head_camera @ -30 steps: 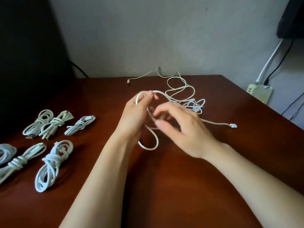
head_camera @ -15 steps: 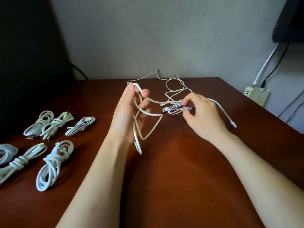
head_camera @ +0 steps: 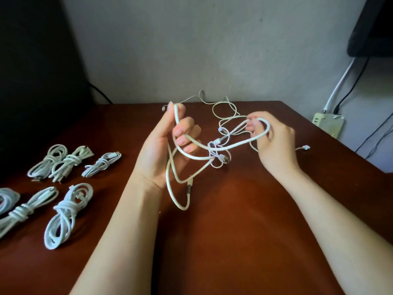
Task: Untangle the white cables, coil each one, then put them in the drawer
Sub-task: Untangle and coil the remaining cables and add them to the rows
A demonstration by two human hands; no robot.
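My left hand (head_camera: 163,145) is raised above the table, palm toward me, fingers curled round loops of a thick white cable (head_camera: 178,192) that hang below it. My right hand (head_camera: 274,141) pinches a further loop of the same cable at its fingertips. Between the hands a knot of thinner white cables (head_camera: 219,154) dangles from the thick one, and its strands trail back over the table (head_camera: 223,111) to the wall. A loose white plug (head_camera: 306,147) lies right of my right hand. No drawer is in view.
Several coiled white cables (head_camera: 63,211) lie in two rows at the left of the brown wooden table (head_camera: 244,231). A power strip (head_camera: 327,122) with cords sits off the table's right corner. A dark panel fills the left background.
Both hands rose and drew apart. My left hand turned palm up with more loops in it; my right hand pulled a new loop to the right, lifting the tangle.
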